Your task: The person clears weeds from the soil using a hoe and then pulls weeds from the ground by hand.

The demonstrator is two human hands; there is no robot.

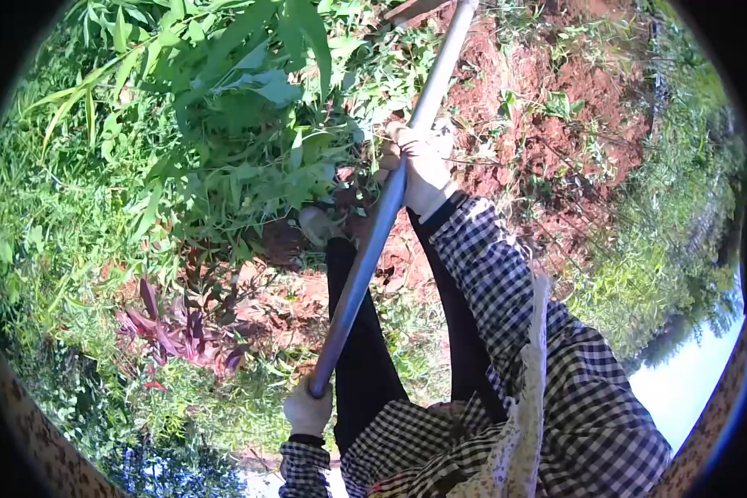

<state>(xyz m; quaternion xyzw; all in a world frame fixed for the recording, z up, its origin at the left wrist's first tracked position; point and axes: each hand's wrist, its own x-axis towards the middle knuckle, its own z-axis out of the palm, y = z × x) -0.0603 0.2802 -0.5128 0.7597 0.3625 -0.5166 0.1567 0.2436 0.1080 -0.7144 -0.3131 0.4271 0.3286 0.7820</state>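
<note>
A long metal pole point(363, 278) runs diagonally from the lower middle up to the top edge. My right hand point(415, 162) is wrapped round its upper part, arm stretched forward in a checked sleeve. Near the pole's lower end, my left hand point(309, 408) is closed round it. At the top edge, a brownish flat piece point(415, 10) shows beside the pole's far end; whether they are joined is cut off by the frame. Under the pole are my legs in dark trousers and one light shoe point(315, 226).
Tall leafy green plants point(241, 108) stand ahead on the left. A purple-leaved plant point(178, 332) grows at the lower left. Bare reddish soil point(593, 108) with weeds lies at the upper right, bordered by grass and bushes point(656, 257).
</note>
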